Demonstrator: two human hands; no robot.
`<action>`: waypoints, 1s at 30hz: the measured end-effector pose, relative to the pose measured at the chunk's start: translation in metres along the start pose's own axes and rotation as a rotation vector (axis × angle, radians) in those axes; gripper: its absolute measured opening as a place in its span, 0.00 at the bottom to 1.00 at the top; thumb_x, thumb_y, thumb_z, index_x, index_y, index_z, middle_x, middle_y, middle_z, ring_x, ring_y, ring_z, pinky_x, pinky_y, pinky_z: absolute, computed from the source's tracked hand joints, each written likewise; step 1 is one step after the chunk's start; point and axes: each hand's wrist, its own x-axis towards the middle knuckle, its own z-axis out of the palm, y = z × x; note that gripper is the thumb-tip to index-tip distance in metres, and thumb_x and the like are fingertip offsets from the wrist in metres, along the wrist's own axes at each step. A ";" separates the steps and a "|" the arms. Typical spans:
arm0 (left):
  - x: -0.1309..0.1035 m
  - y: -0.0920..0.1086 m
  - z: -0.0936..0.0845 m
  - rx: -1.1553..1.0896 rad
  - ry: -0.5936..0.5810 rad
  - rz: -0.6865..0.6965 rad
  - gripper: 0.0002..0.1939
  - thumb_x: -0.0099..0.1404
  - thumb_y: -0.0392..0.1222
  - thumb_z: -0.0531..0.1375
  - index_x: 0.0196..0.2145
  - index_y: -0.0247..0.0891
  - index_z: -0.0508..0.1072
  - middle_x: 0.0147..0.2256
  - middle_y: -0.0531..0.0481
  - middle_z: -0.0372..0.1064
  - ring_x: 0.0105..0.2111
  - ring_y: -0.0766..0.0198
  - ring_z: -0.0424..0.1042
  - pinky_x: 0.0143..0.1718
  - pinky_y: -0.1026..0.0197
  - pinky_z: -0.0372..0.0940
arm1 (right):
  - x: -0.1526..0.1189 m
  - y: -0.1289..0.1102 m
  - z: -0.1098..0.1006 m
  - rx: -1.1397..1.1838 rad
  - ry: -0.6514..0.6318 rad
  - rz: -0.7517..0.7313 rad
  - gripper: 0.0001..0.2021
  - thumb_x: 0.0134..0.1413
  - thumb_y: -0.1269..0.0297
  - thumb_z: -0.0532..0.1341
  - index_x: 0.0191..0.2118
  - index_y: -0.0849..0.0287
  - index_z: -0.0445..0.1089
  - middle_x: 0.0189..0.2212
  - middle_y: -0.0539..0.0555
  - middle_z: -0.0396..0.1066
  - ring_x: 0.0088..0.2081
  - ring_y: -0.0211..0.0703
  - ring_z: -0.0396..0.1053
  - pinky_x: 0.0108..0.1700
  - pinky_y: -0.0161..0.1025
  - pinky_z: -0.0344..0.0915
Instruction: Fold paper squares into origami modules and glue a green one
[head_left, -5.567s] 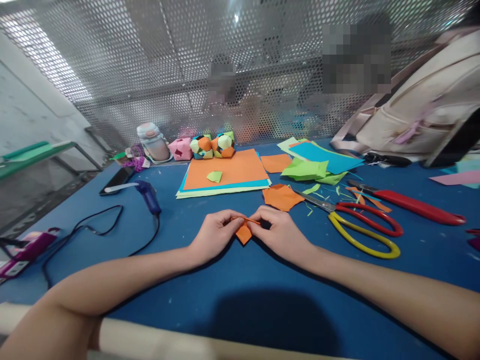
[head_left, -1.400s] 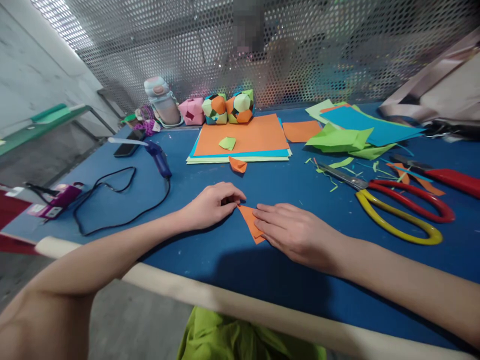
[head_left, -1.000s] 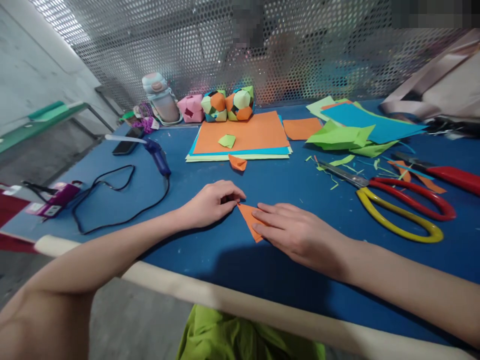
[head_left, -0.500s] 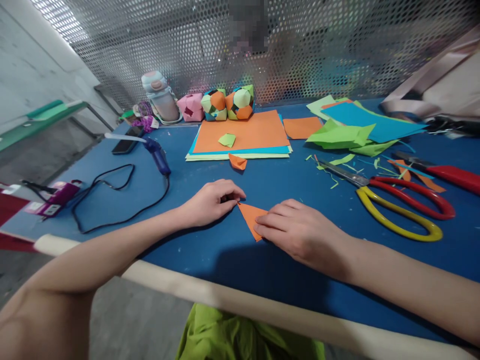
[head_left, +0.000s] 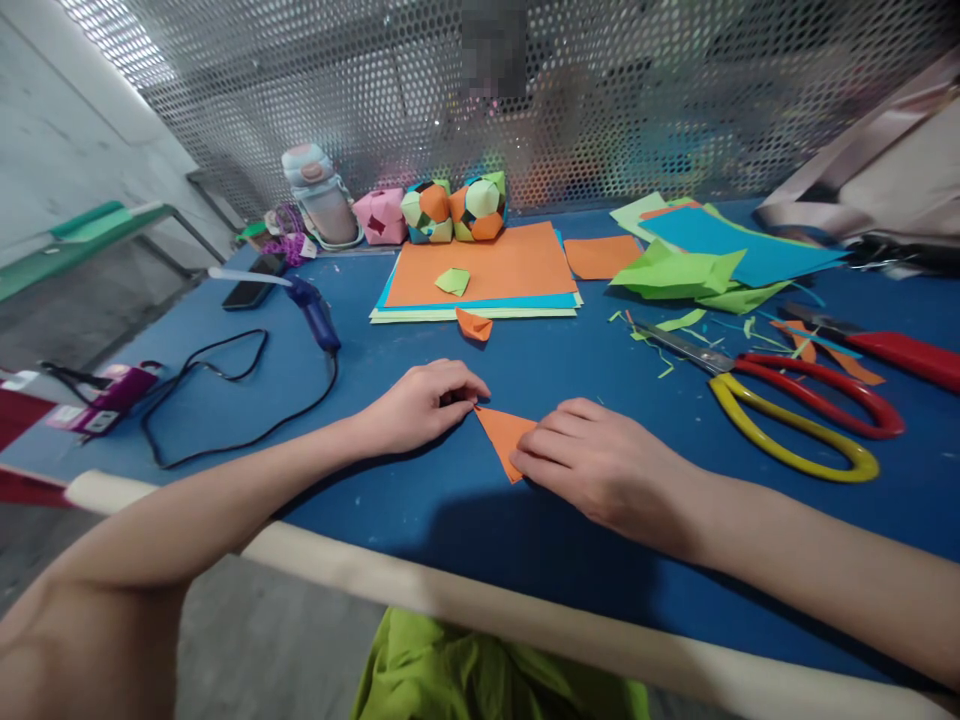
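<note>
An orange paper triangle (head_left: 501,436) lies on the blue table between my hands. My left hand (head_left: 429,402) pinches its far left tip between thumb and fingers. My right hand (head_left: 594,452) has its fingers together on the triangle's right side, covering that part of it. Just beyond sits a small folded orange piece (head_left: 474,324), close to a stack of sheets with an orange one on top (head_left: 517,262). A small folded green piece (head_left: 453,281) rests on that stack.
Scissors (head_left: 802,410) with red and yellow handles lie at the right, beside paper scraps and green and blue sheets (head_left: 735,240). A glue gun (head_left: 313,312) with its cord is at the left. Paper balls (head_left: 454,210) and a bottle (head_left: 324,200) stand at the back.
Both hands keep nearly the same pose on the orange triangle. The view has shifted very slightly, and nothing else has visibly moved.
</note>
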 end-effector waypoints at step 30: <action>-0.030 0.028 0.025 0.403 -0.190 0.275 0.34 0.64 0.59 0.48 0.54 0.23 0.61 0.57 0.24 0.54 0.59 0.44 0.55 0.57 0.42 0.55 | -0.002 -0.009 -0.007 -0.151 -0.014 -0.055 0.12 0.53 0.76 0.51 0.38 0.68 0.70 0.31 0.60 0.72 0.33 0.47 0.66 0.34 0.43 0.58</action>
